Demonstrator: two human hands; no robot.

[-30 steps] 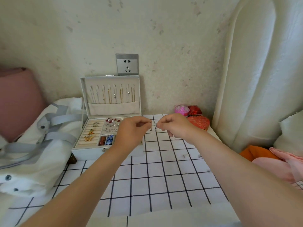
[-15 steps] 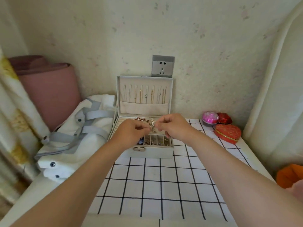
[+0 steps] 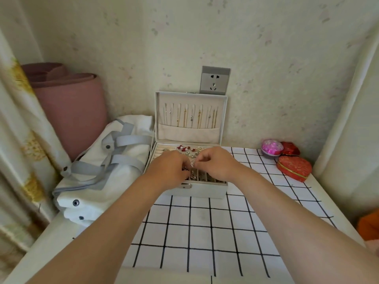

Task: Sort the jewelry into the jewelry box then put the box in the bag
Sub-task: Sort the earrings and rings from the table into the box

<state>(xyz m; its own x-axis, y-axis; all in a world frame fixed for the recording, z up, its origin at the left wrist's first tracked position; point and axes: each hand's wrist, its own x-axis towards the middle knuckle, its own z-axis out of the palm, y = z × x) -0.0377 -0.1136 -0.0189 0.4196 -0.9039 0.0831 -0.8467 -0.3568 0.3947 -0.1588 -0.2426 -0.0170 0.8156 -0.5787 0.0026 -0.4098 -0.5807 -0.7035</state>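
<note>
Trinket (image 3: 192, 165), small and silver, pinched between curled fingertips of left hand (image 3: 170, 171) and right hand (image 3: 215, 163), just above the front compartments of the open jewelry box (image 3: 205, 191), lid upright. White bag (image 3: 98, 181) just beside the box's left side; red heart tin (image 3: 294, 168) well to its right.

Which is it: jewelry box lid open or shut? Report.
Open. The lid stands upright, necklaces showing; the tray lies exposed under the left hand and right hand, which pinch a silver piece.
</note>
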